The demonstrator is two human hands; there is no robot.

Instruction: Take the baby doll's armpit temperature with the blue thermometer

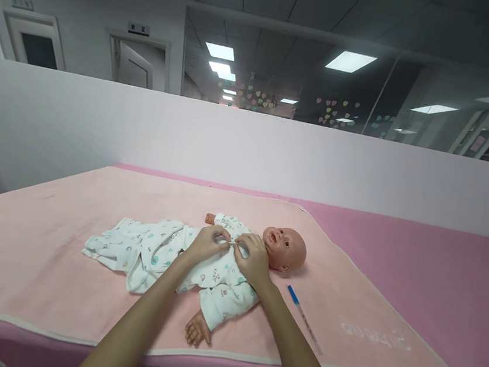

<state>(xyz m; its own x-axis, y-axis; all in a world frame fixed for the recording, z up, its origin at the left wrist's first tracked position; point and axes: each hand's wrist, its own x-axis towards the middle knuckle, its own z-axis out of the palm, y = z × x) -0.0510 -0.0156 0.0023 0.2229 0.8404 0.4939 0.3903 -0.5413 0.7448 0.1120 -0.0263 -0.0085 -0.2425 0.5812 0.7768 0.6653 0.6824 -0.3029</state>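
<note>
A baby doll (pixel 283 250) lies on its back, its head to the right. It wears a white printed top (pixel 212 274) and matching trousers (pixel 158 247). Over the chest, my left hand (pixel 208 244) and my right hand (pixel 253 258) face each other with fingertips pinched. A thin white tie string (pixel 232 243) stretches between the two pinches, and most of it is hidden by the fingers. The doll's near arm (pixel 199 328) points toward me, while its far hand (pixel 210 218) rests beyond the top.
A slim clear stick with a blue end, like a thermometer (pixel 304 319), lies right of my right forearm. Under the doll is a peach blanket (pixel 61 204) on a pink padded surface (pixel 396 248). A low white wall (pixel 231 146) with glass above closes off the back.
</note>
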